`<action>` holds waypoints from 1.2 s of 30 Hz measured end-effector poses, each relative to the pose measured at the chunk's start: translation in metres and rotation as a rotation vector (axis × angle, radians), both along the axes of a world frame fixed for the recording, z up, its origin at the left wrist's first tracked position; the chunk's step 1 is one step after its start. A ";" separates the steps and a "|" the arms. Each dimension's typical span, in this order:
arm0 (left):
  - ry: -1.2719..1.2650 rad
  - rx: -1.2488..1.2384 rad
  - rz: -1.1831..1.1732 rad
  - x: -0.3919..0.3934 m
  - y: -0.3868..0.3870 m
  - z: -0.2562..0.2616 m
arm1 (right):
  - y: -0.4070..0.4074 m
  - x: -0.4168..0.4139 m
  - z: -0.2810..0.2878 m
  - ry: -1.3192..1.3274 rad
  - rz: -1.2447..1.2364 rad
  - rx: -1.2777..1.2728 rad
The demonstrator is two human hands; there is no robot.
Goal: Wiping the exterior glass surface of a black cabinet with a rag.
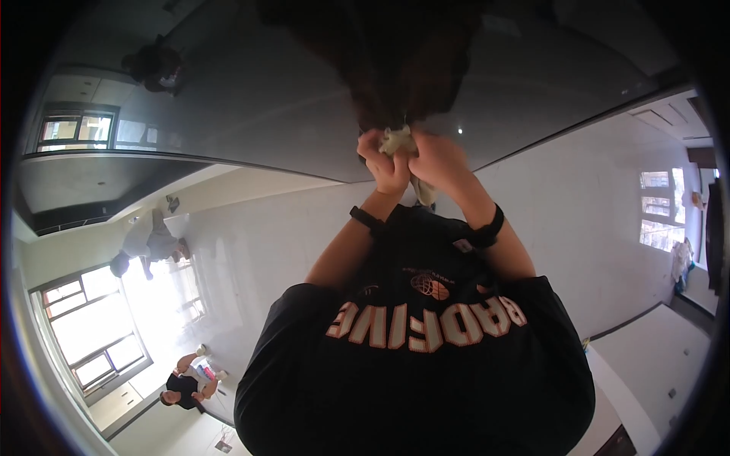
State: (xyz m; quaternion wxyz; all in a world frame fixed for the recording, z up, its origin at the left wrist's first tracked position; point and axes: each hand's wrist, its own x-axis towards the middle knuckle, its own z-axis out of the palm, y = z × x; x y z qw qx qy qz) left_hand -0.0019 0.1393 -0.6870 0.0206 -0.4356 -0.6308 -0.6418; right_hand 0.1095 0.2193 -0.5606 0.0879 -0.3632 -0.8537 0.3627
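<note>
My left hand [383, 165] and my right hand [436, 158] are together at the edge of a dark glossy surface [274, 131]. Bunched between them is a pale yellowish cloth [397, 140], its folds showing above the fingers of both hands. Just below my right hand a pale beige shape [423, 191] shows; I cannot tell whether it is a hanging end of the cloth or a shoe. A black band [366, 219] circles my left wrist, and another black band [488, 229] my right.
On the left, a person in grey [151, 239] bends over the shiny pale floor [256, 239]. Lower left, a person in a black top [183, 390] is low by the wall. A bright window [94, 319] stands behind them. Whitish cloth [681, 262] hangs at far right.
</note>
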 end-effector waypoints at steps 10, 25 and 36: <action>-0.140 0.060 -0.075 0.013 -0.002 -0.006 | 0.011 -0.005 -0.078 -0.050 0.016 -0.128; 0.212 0.421 -0.280 -0.013 0.010 0.228 | -0.010 -0.009 0.124 0.684 0.020 -0.124; -0.008 0.328 -0.008 -0.001 -0.026 0.166 | -0.030 0.012 0.086 0.643 0.029 0.001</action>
